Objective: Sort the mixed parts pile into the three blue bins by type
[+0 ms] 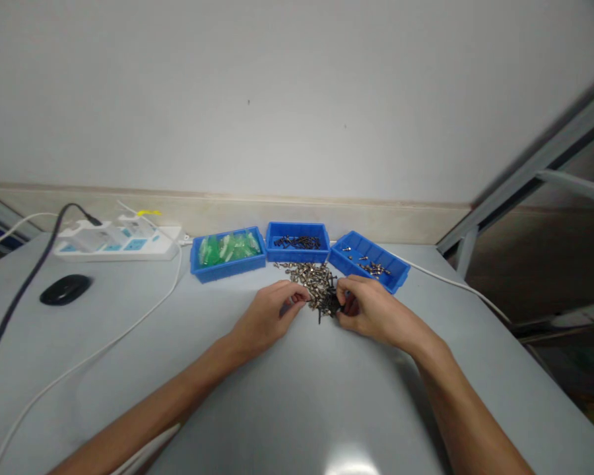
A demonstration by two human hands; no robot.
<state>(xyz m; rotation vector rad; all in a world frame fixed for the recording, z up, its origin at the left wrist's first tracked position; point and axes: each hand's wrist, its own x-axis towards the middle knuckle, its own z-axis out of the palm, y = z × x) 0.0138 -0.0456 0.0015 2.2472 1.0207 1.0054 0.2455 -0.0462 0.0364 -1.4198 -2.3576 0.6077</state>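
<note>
A loose pile of silvery screws [311, 278] lies on the grey table, with black screws [329, 303] heaped at its right front side. My left hand [276, 305] is at the pile's left edge, thumb and fingertips pinched together; what is between them is too small to name. On the other side, my right hand [363, 305] has its fingers curled at the black screws, and its fingertips hide what they may hold. Behind the pile, a blue bin [297, 254] contains dark screws. The right blue bin [403, 277] has some silvery screws in it.
Green packets fill the left blue bin [230, 269]. Further left are a white power strip [163, 247] with plugs, a black mouse [65, 289] and a white cable [123, 335]. A wall [297, 119] rises behind the table [277, 409]; a metal frame [539, 161] stands right.
</note>
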